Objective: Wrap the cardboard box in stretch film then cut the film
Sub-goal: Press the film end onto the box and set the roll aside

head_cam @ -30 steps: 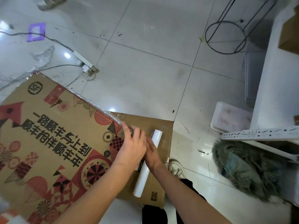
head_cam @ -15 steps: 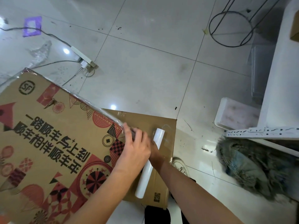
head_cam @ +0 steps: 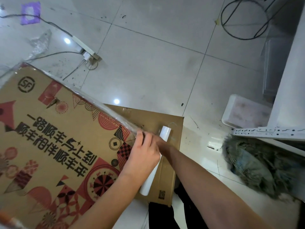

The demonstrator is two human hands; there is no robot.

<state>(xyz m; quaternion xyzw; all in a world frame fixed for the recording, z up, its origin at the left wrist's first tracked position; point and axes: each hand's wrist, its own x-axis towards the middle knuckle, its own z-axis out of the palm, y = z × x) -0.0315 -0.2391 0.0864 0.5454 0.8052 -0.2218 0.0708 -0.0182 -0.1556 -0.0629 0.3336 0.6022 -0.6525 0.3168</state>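
Note:
A large printed cardboard box (head_cam: 54,139) with an SF logo fills the lower left, with clear stretch film (head_cam: 115,116) bunched along its far right edge. The white film roll (head_cam: 163,134) lies to the right of the box on a flat brown cardboard sheet (head_cam: 175,128). My left hand (head_cam: 143,154) rests on the box's right edge, its fingertips on the film at the corner. My right hand (head_cam: 160,142) is blurred and mostly hidden behind the left one, between the box edge and the roll. Its fingers do not show.
A power strip (head_cam: 85,50) with cables lies on the tiled floor beyond the box, near a scrap of crumpled film (head_cam: 40,45). A white tray (head_cam: 244,113), a grey furry bundle (head_cam: 262,166), a white shelf frame (head_cam: 267,131) and a wire stand (head_cam: 244,19) are on the right.
Both hands stay at the box's right edge by the roll. My right hand has slid further under the left one, and the view has drifted slightly.

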